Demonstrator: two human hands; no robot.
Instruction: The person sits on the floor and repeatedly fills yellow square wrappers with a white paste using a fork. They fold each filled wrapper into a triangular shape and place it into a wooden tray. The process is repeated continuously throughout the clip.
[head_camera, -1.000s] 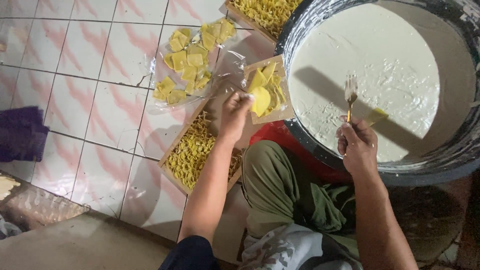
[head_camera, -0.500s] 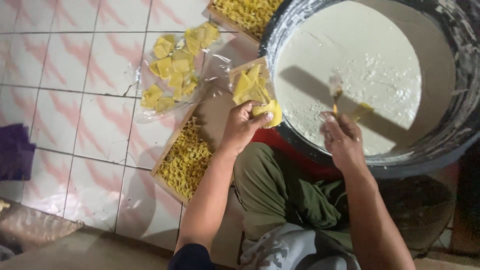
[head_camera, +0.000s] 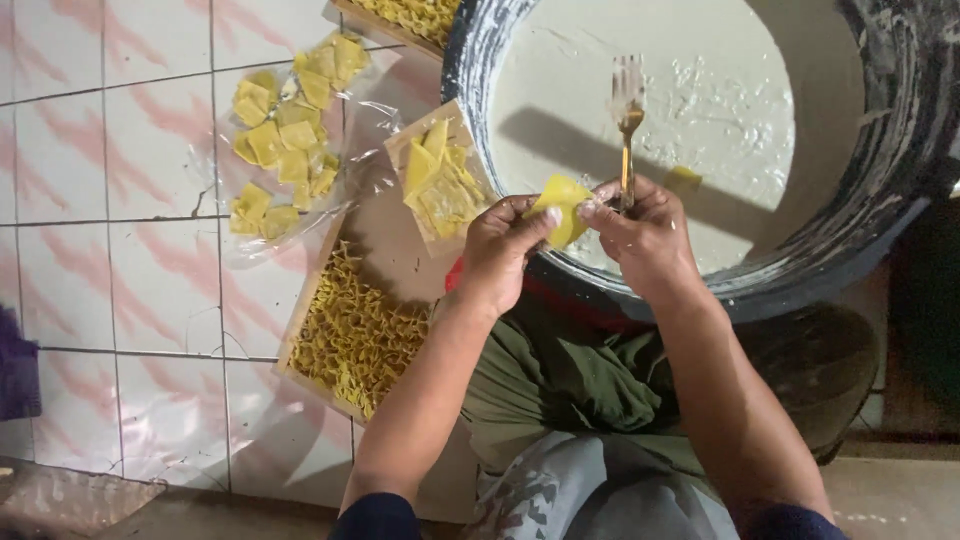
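Both hands have come together since the earlier frames: the left hand (head_camera: 497, 250), which was down on the heap of yellow squares, now meets the right hand (head_camera: 640, 235) over the near rim of the big round basin (head_camera: 880, 200), and the two share one yellow wrapper square (head_camera: 562, 207). The basin, the largest thing about, lies just beyond the hands and is filled with a pale batter (head_camera: 720, 110); a small yellow piece (head_camera: 683, 180) floats in it just past the right hand. Left of the grip, a long tray (head_camera: 330, 270) holds a heap of small folded yellow pieces (head_camera: 355, 340) at its near end and a small board of flat squares (head_camera: 440, 185) at its far end, right beside the left hand. Farther left, a clear plastic sheet (head_camera: 290, 140) with more squares lies on the tiled floor (head_camera: 120, 260). The left thumb and fingers are pinched on the square's left edge. The right hand pinches its right edge while also keeping a fork (head_camera: 627, 110) clamped upright, tines out over the batter. The step in hand looks like shaping or readying the square at the rim. A next move would likely call for freeing the fork-hand's fingers without dropping either thing. Nothing blocks the way to the batter; only the rim lies below the hands.
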